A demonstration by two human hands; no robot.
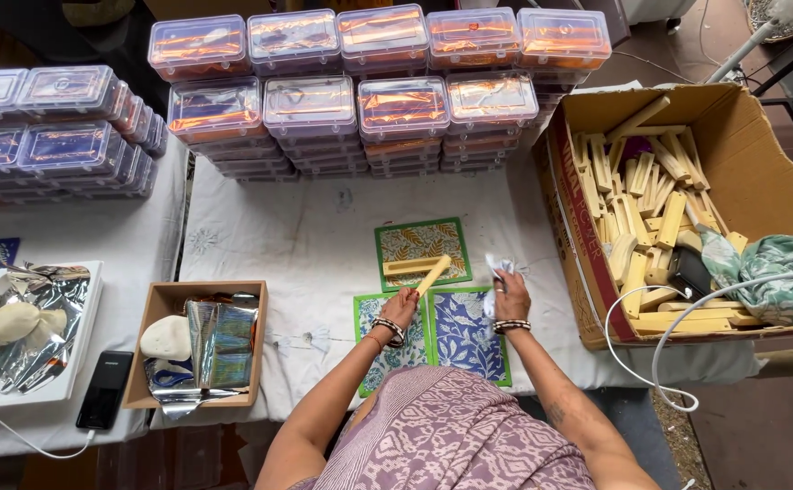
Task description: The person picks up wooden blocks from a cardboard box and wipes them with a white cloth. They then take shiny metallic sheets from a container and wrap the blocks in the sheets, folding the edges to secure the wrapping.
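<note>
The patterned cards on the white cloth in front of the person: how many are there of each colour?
Green and yellow patterned card, with a wooden piece lying on it: 1
Green and white patterned card, partly under the left hand: 1
Blue and white patterned card, below the right hand: 1
Total: 3

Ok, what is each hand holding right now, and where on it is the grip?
The left hand grips a pale wooden block by its lower end. The right hand clutches a crumpled white cloth by its lower part.
</note>
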